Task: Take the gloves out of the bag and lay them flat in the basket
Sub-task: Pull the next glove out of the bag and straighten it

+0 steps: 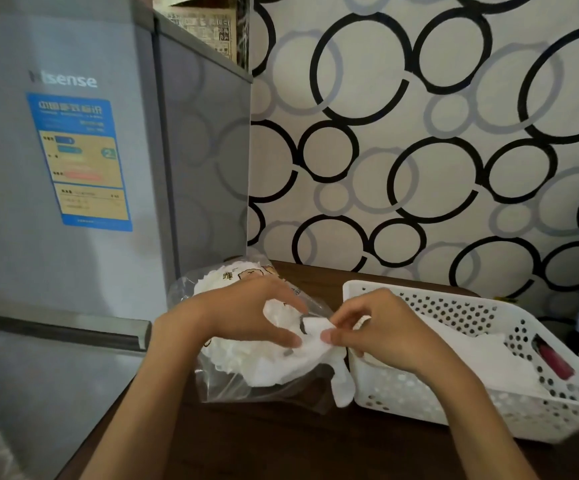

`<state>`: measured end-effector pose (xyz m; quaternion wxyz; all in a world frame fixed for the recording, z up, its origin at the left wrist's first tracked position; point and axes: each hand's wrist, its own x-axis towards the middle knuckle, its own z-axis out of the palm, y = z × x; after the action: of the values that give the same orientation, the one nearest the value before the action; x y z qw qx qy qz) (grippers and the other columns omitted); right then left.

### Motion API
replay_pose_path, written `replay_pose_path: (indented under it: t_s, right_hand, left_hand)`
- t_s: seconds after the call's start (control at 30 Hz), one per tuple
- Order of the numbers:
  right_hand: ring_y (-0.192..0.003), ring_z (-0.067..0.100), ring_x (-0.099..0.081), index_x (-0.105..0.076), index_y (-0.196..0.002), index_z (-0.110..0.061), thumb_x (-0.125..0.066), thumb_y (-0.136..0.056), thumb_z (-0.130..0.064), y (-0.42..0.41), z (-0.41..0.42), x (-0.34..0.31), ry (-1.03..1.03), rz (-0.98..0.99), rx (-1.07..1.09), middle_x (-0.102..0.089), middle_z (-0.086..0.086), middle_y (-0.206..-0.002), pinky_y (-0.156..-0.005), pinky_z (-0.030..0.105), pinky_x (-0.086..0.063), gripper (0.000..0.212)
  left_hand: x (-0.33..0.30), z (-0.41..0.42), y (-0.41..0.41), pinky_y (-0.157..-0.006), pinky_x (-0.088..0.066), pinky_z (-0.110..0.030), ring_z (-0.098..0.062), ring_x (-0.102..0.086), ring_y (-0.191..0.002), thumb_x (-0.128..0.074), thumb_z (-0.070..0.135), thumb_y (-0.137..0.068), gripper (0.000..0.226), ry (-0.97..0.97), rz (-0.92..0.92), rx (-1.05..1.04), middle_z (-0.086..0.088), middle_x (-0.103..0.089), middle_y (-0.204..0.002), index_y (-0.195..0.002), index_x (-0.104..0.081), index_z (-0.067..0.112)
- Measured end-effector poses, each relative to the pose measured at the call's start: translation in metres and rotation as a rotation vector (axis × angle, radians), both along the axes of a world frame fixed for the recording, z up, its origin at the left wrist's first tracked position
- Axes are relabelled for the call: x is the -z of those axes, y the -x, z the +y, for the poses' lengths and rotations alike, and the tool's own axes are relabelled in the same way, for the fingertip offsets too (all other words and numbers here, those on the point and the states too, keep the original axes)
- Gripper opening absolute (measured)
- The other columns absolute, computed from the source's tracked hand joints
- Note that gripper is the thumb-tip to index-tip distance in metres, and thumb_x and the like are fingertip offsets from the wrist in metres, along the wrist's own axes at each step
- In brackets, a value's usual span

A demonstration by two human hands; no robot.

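Note:
A clear plastic bag [232,386] full of white gloves lies on the dark wooden table, its mouth facing right. My left hand [246,313] rests on top of the bag and pinches the glove at its opening. My right hand [381,327] pinches the same white glove [315,362], which hangs half out of the bag with its fingers drooping beside the basket. The white perforated basket [454,303] stands just right of the bag. White gloves [482,362] lie flat inside it.
A grey fridge [73,168] stands close on the left, touching the table's left side. A wall with black ring patterns is behind. A red object [554,362] lies by the basket's right wall. The table's near part [281,445] is bare wood.

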<state>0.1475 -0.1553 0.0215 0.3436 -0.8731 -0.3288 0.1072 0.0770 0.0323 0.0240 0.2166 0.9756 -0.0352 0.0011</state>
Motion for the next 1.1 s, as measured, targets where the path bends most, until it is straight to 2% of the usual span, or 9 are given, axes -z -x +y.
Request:
replay_pose_path:
  t_s: [0.2, 0.43, 0.57, 0.67, 0.77, 0.9, 0.97, 1.03, 1.1]
  right_hand:
    - [-0.088, 0.004, -0.06, -0.063, -0.074, -0.018, -0.074, -0.077, -0.036, -0.002, 0.0, -0.002, -0.245, 0.048, 0.106, -0.067, -0.009, -0.089, -0.072, 0.021, -0.041, 0.022]
    - [-0.055, 0.014, -0.06, -0.06, -0.08, -0.01, -0.072, -0.081, -0.03, -0.015, -0.005, 0.001, -0.544, -0.01, 0.305, -0.069, 0.011, -0.068, -0.049, 0.014, -0.044, 0.023]
    - [-0.066, 0.012, -0.063, -0.062, -0.086, -0.013, -0.071, -0.082, -0.03, -0.021, -0.009, 0.001, -0.634, 0.031, 0.352, -0.071, 0.003, -0.08, -0.045, 0.01, -0.043, 0.02]
    - [-0.086, 0.009, -0.063, -0.06, -0.099, -0.022, -0.062, -0.088, -0.036, -0.025, -0.009, 0.006, -0.589, 0.122, 0.302, -0.068, -0.004, -0.099, -0.067, 0.02, -0.05, 0.018]
    - [-0.106, 0.007, -0.051, -0.051, -0.117, -0.03, -0.049, -0.092, -0.046, -0.025, -0.009, 0.005, -0.435, -0.008, 0.296, -0.054, -0.01, -0.118, -0.08, 0.023, -0.04, 0.029]
    - [-0.1, -0.007, -0.049, -0.052, -0.106, -0.034, -0.05, -0.075, -0.066, -0.004, -0.018, -0.021, -0.455, -0.087, 0.197, -0.053, -0.022, -0.109, -0.071, 0.013, -0.036, 0.046]
    - [-0.098, -0.01, -0.048, -0.049, -0.105, -0.038, -0.06, -0.064, -0.07, 0.009, -0.019, -0.026, -0.24, -0.066, 0.05, -0.05, -0.027, -0.107, -0.068, 0.013, -0.037, 0.053]
    - [-0.098, -0.005, -0.05, -0.049, -0.108, -0.039, -0.071, -0.07, -0.058, 0.012, -0.014, -0.02, -0.088, -0.142, 0.0, -0.049, -0.028, -0.109, -0.067, 0.015, -0.042, 0.048]
    - [-0.091, 0.0, -0.057, -0.059, -0.099, -0.034, -0.07, -0.08, -0.04, 0.008, -0.012, -0.017, -0.196, -0.195, 0.033, -0.059, -0.022, -0.101, -0.067, 0.019, -0.05, 0.022]
  left_hand:
    - [0.013, -0.001, -0.013, -0.107, -0.033, -0.033, -0.007, -0.036, -0.126, -0.071, 0.051, -0.078, 0.041, -0.053, -0.059, -0.07, 0.016, -0.046, -0.134, -0.112, -0.065, 0.03]
    - [0.014, 0.009, -0.017, -0.102, -0.043, -0.036, -0.002, -0.05, -0.115, -0.064, 0.05, -0.083, 0.026, 0.109, -0.197, -0.147, 0.018, -0.059, -0.122, -0.096, -0.073, 0.03]
    - [-0.002, -0.005, -0.011, -0.09, -0.051, -0.028, -0.001, -0.065, -0.091, -0.058, 0.042, -0.09, 0.023, 0.438, -0.236, -0.13, 0.012, -0.072, -0.097, -0.092, -0.073, 0.025]
    - [-0.01, -0.019, -0.01, -0.071, -0.054, -0.019, -0.012, -0.066, -0.075, -0.06, 0.029, -0.092, 0.022, 0.789, -0.19, -0.187, 0.0, -0.071, -0.078, -0.081, -0.074, 0.017]
    - [-0.009, -0.026, -0.012, -0.069, -0.057, -0.018, -0.014, -0.072, -0.077, -0.06, 0.027, -0.093, 0.02, 0.951, -0.166, -0.265, -0.002, -0.075, -0.087, -0.094, -0.075, 0.015]
    - [-0.007, -0.03, -0.015, -0.076, -0.058, -0.02, -0.014, -0.073, -0.077, -0.057, 0.029, -0.094, 0.025, 1.055, -0.198, -0.329, -0.004, -0.076, -0.09, -0.105, -0.071, 0.011]
    - [-0.007, -0.031, -0.016, -0.075, -0.058, -0.02, -0.013, -0.073, -0.073, -0.057, 0.028, -0.094, 0.026, 1.081, -0.197, -0.339, -0.004, -0.075, -0.086, -0.105, -0.069, 0.007]
    - [-0.008, -0.031, -0.016, -0.071, -0.058, -0.02, -0.013, -0.073, -0.073, -0.058, 0.029, -0.093, 0.028, 1.089, -0.189, -0.345, -0.006, -0.075, -0.086, -0.104, -0.068, 0.005]
    - [-0.008, -0.031, -0.016, -0.065, -0.058, -0.019, -0.014, -0.071, -0.071, -0.06, 0.031, -0.091, 0.031, 1.086, -0.188, -0.381, -0.01, -0.075, -0.09, -0.105, -0.067, 0.003]
